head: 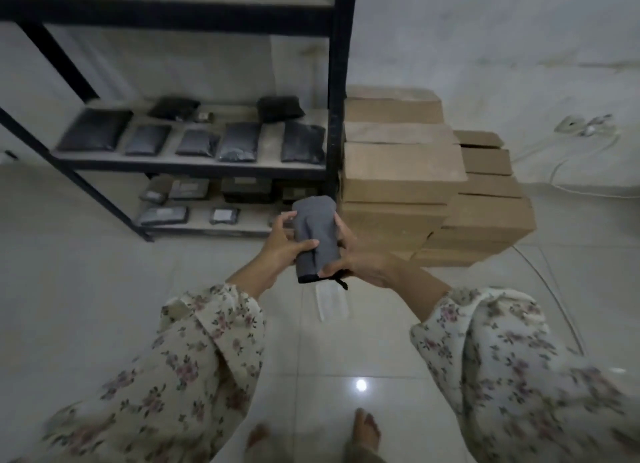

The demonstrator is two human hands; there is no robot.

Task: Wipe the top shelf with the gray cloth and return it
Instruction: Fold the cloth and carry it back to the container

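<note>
The upper shelf (166, 12) of the black rack (341, 81) is seen from below and is cut off by the top edge of the frame; its surface is not visible. The whole view is dim and motion-blurred. The labels on the dark packets (239, 140) on the middle shelf cannot be read. The rear face of the gray cloth (317, 237) and the fingers behind it are hidden.

The cloth is held in the air in front of the rack's lower right corner, above the tiled floor (104, 254) and just left of the stacked cardboard boxes (401, 171). Both hands grasp it. The left hand (280, 244) holds the left side: its thumb lies across the front face and its fingers curl round the left edge near the top. The right hand (360, 258) holds the right side: its thumb presses the lower end and its fingers wrap behind the right edge.

The cloth is folded into a narrow, upright bundle. It is plain gray with a dark band along the lower edge. A short black loop sticks out at the lower right corner. A white tag (330, 301) hangs below the bundle.
</note>
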